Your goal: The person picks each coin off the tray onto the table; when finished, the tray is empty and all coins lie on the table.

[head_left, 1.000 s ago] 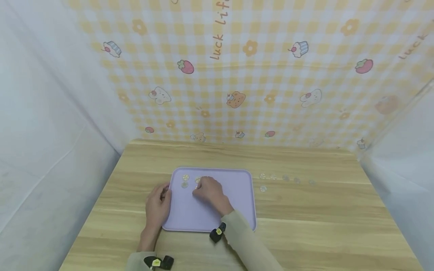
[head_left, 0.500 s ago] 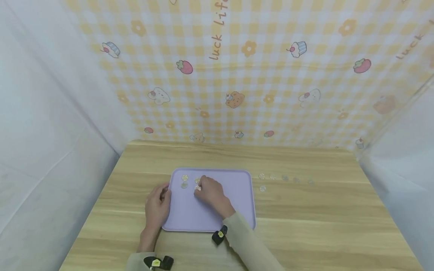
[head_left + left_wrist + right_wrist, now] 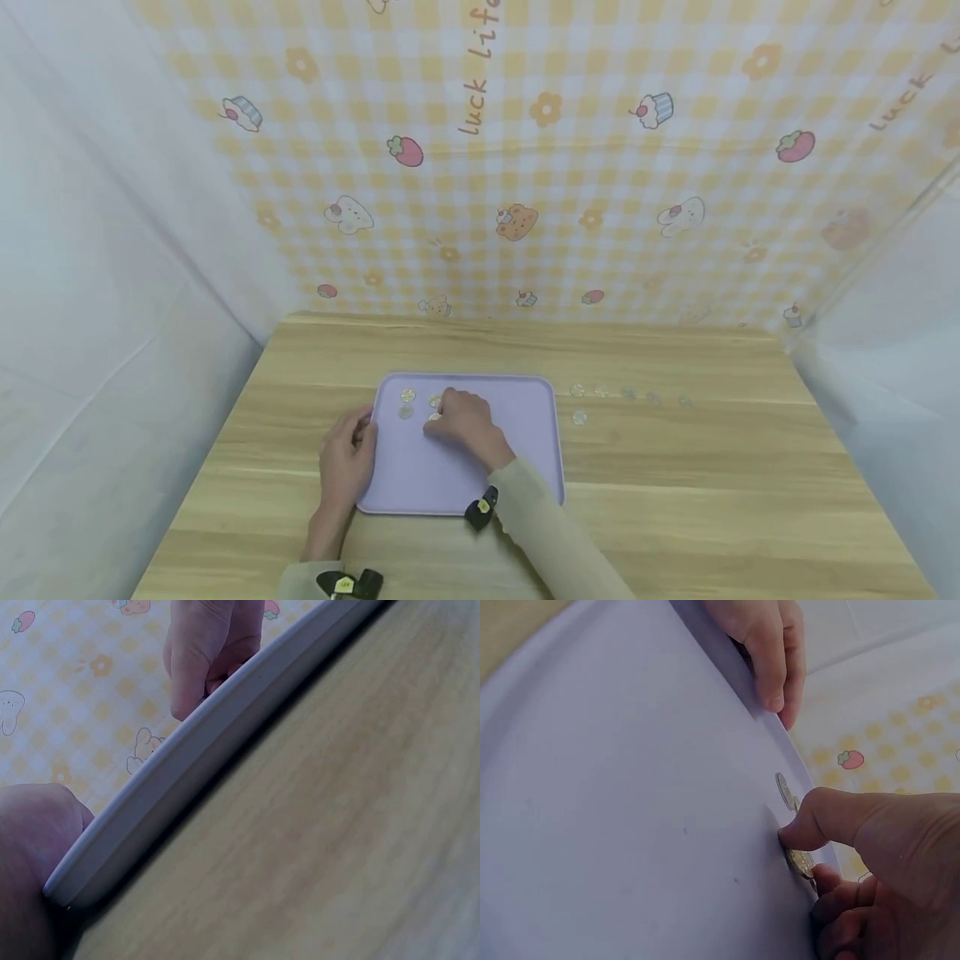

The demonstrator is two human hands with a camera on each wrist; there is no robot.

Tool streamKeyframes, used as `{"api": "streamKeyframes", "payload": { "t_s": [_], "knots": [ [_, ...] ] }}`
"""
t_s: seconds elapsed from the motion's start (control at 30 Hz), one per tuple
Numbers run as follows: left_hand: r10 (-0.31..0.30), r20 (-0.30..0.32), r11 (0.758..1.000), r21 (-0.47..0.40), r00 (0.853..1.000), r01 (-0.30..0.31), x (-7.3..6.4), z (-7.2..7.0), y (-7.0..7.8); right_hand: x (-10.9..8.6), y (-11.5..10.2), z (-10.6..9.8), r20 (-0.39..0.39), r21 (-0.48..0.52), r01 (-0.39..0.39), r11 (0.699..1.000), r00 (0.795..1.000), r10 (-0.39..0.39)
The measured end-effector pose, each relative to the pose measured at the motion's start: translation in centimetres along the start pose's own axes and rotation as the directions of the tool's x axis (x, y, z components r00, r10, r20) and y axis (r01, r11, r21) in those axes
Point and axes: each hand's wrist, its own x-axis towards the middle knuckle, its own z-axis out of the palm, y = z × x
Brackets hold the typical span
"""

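Observation:
A pale purple tray lies on the wooden table. My left hand holds its left side, the thumb along the rim and the fingers at the outer edge. Over the tray's left half, my right hand pinches a small round coin between thumb and fingers, low at the tray's surface. The hand partly covers this coin. Beside it on the tray lie a gold coin and a silver one, with another coin just behind the right fingertips.
Right of the tray, several pale coins lie on the table in a row, including a near-left one and a far-right one. A single coin sits in front of the row. A yellow checked cloth hangs behind the table.
The right hand has shifted only slightly around the same spot, still pinching the coin. The left hand and tray stay in place; the whole view drifts slightly.

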Motion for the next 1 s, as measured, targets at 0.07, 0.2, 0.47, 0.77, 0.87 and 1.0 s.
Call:
{"api": "streamKeyframes", "payload": {
  "t_s": [0.07,0.2,0.47,0.77,0.87,1.0],
  "knots": [
    [-0.001,0.004,1.0,0.001,1.0,0.001,-0.1,0.0,-0.1,-0.1,0.1,0.2,-0.004,0.003,0.014,1.0,1.0,-0.014],
    [-0.004,0.012,1.0,0.008,1.0,0.004,-0.1,0.0,-0.1,-0.4,0.4,0.5,-0.033,0.04,0.05,0.998,0.998,-0.048],
    [-0.008,0.006,1.0,0.009,1.0,0.008,-0.1,0.0,0.0,-1.3,0.8,0.6,-0.097,0.016,0.108,0.994,0.99,-0.106],
    [0.002,-0.007,1.0,0.0,1.0,-0.002,-0.1,0.0,-0.1,-1.5,0.7,0.9,-0.124,-0.073,0.171,0.983,0.976,-0.179],
    [0.001,-0.007,1.0,-0.001,1.0,-0.001,-0.1,0.0,-0.1,-1.1,0.7,0.8,-0.094,-0.054,0.145,0.988,0.984,-0.149],
    [-0.001,-0.005,1.0,-0.005,1.0,0.001,0.0,0.0,0.0,-0.3,0.9,0.5,-0.029,-0.041,0.088,0.995,0.996,-0.089]
  ]
}}
